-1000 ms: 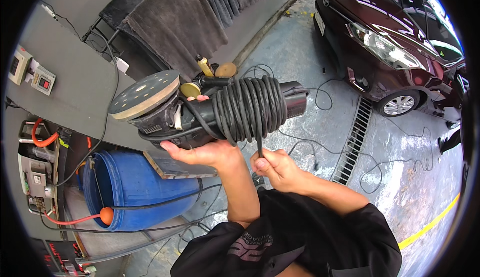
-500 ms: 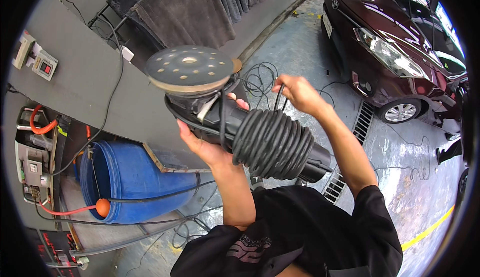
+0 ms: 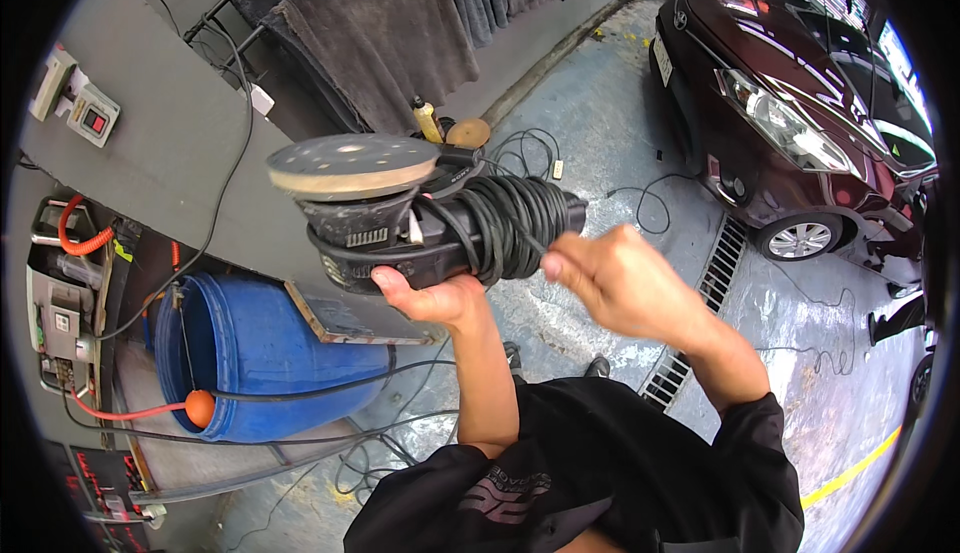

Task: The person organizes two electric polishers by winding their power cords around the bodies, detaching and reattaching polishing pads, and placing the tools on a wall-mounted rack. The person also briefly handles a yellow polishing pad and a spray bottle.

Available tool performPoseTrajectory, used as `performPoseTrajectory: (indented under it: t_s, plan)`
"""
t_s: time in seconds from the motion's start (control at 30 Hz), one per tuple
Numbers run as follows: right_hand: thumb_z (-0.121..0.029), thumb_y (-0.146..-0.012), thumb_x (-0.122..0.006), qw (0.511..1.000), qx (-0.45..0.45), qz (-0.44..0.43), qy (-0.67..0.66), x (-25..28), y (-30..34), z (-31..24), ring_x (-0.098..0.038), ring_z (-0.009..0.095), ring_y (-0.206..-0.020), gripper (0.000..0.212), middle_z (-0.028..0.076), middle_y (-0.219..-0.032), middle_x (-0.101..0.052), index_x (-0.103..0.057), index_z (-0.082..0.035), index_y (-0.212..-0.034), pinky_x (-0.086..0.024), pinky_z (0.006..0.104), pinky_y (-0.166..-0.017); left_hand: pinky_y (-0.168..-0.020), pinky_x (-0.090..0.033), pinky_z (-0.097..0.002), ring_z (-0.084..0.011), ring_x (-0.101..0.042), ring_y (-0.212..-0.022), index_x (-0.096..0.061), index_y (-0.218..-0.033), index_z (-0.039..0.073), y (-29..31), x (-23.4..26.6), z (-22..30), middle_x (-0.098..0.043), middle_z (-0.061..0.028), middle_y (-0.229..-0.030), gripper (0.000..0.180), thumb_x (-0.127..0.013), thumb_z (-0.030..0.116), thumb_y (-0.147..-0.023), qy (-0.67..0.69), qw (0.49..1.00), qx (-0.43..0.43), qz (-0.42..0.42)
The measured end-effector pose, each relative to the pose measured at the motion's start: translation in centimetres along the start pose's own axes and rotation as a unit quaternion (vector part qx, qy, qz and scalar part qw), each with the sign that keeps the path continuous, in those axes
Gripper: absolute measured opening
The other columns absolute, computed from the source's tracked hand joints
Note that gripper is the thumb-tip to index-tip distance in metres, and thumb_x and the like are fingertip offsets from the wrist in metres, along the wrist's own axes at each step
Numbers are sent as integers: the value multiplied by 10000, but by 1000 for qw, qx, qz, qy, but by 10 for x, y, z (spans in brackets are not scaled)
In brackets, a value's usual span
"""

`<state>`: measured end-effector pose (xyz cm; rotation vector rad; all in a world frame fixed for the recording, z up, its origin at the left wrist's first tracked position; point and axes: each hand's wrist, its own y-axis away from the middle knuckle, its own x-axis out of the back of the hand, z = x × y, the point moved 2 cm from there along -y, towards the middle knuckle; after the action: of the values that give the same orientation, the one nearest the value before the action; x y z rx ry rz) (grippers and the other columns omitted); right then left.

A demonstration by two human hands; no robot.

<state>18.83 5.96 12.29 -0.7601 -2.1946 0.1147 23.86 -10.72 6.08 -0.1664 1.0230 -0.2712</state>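
A black orbital polisher (image 3: pixel 372 238) is held up in front of me, its round, holed backing plate (image 3: pixel 350 178) facing upward. My left hand (image 3: pixel 432 300) grips the body from beneath, thumb along the near side and most fingers hidden behind it. Many turns of black power cord (image 3: pixel 515 218) are wound round the polisher's handle, whose end pokes out at the right. Just right of the coil, my right hand (image 3: pixel 622 278) is closed on a length of this cord, pinched between thumb and fingers.
To the left, a blue barrel (image 3: pixel 290 358) lies on its side beside hoses. Grey towels (image 3: pixel 375 33) hang on a rail behind. A dark red car (image 3: pixel 780 103) stands at the right, near a floor grate (image 3: pixel 722 268). A yellow bottle (image 3: pixel 428 121) stands beyond the polisher.
My right hand has come down and nearer from beyond the handle, still holding cord. The polisher has tipped, so its plate shows more edge-on and its handle end has swung away from me.
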Motion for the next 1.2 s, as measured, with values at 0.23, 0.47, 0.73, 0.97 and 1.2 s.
performPoseTrajectory:
  t_s: [0.23, 0.47, 0.73, 0.97, 1.2]
  plan:
    - [-160, -945, -541, 993, 7, -72, -95, -27, 28, -6, -545, 432, -542, 194, 216, -522, -484, -507, 11, -857, -409, 482, -489, -844, -533, -454, -332, -626, -938, -482, -1267, -4, 0, -11, -4, -591, -190, -1119, 736, -458, 606, -855, 119, 989, 70, 45]
    - [-144, -954, -539, 984, -78, -71, -141, -72, 55, 47, -641, 287, -705, 155, 169, -794, -621, -597, -7, -998, -486, 396, -621, -874, -496, -474, -343, -621, -925, -520, -1159, -70, 19, -36, 5, -622, -215, -1009, 814, -376, 669, -850, 194, 933, 301, -27]
    - [-218, -806, -720, 933, -165, 181, -265, -39, 101, 135, -641, 187, -811, 343, 107, -885, -667, -625, -1, -1055, -501, 322, -759, -850, -490, -439, -335, -590, -904, -507, -1155, -69, 36, -44, 7, -586, -223, -986, 840, -392, 701, -841, 210, 857, 464, -79]
    - [-176, -721, -798, 981, -178, 48, 66, 49, 38, 92, -494, 155, -472, 278, 151, -525, -524, -623, 37, -683, -395, 325, -484, -765, -518, -445, -350, -606, -871, -459, -1251, -46, 43, -28, -15, -582, -218, -1029, 835, -429, 677, -833, 72, 889, 422, -163]
    - [-326, -730, -762, 966, -88, 40, 239, 66, 21, 62, -640, 354, -649, 308, 158, -618, -631, -682, -29, -721, -494, 431, -615, -884, -488, -370, -250, -591, -1004, -436, -1316, -9, 36, -4, -29, -575, -138, -1158, 692, -659, 350, -768, -43, 931, 259, -252]
